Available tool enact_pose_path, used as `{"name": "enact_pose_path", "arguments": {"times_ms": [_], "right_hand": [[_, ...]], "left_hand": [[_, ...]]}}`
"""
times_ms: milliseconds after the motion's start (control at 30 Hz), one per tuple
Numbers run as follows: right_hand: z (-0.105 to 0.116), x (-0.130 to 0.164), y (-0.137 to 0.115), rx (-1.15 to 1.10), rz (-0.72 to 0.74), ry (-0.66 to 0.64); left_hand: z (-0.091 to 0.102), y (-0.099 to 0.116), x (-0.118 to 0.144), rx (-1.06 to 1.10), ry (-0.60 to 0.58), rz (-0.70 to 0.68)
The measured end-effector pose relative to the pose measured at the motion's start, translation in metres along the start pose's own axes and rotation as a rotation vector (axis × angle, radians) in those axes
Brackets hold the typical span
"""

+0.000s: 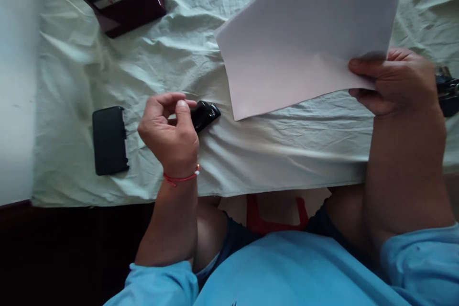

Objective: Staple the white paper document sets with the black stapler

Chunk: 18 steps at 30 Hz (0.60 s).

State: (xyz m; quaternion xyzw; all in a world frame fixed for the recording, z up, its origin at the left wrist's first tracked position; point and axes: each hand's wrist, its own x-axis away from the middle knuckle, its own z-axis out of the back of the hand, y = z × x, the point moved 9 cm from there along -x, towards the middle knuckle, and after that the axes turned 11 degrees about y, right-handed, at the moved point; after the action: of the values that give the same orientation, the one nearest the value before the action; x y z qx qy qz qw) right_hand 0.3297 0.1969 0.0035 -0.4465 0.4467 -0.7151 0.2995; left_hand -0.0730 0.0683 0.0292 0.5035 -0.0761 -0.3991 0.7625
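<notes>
R hand [394, 81] pinches white paper sheets [308, 33] at their corner, held up over the table [251, 153]. L hand [168, 129] fingers closed on small black stapler [204, 114], resting on the cloth. Sheets gathered; stapler not yet at paper, so joining looks undone.

Tabletop and surroundings before me.
A wrinkled pale green cloth [118, 71] covers my tabletop; a plain white wall [16, 81] borders its left edge, dark floor [71, 253] lies beneath, and soft, even light falls across everything.
</notes>
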Motion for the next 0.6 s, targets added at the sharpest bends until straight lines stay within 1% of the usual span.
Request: {"name": "enact_pose_path", "arguments": {"times_ms": [33,100,133,233,300,433,600], "right_hand": [[0.001,0.003,0.000,0.005,-0.018,0.048],[0.003,0.006,0.000,0.010,-0.035,0.116],[0.002,0.007,-0.001,0.009,-0.031,0.118],[0.000,0.004,0.001,-0.010,-0.017,0.094],[0.000,0.002,0.002,-0.016,-0.005,0.070],[0.000,-0.001,0.005,-0.023,0.000,0.050],[0.000,-0.001,0.003,-0.059,0.015,0.045]], "left_hand": [[-0.002,-0.005,-0.005,-0.066,-0.023,-0.031],[-0.001,-0.011,-0.014,-0.179,0.012,-0.102],[-0.005,-0.015,-0.016,-0.212,-0.024,-0.109],[-0.017,-0.022,-0.015,-0.239,-0.137,-0.045],[-0.021,-0.018,-0.010,-0.215,-0.182,-0.009],[-0.025,-0.006,-0.002,-0.170,-0.233,-0.002],[-0.027,-0.003,0.002,-0.146,-0.262,0.004]]}}
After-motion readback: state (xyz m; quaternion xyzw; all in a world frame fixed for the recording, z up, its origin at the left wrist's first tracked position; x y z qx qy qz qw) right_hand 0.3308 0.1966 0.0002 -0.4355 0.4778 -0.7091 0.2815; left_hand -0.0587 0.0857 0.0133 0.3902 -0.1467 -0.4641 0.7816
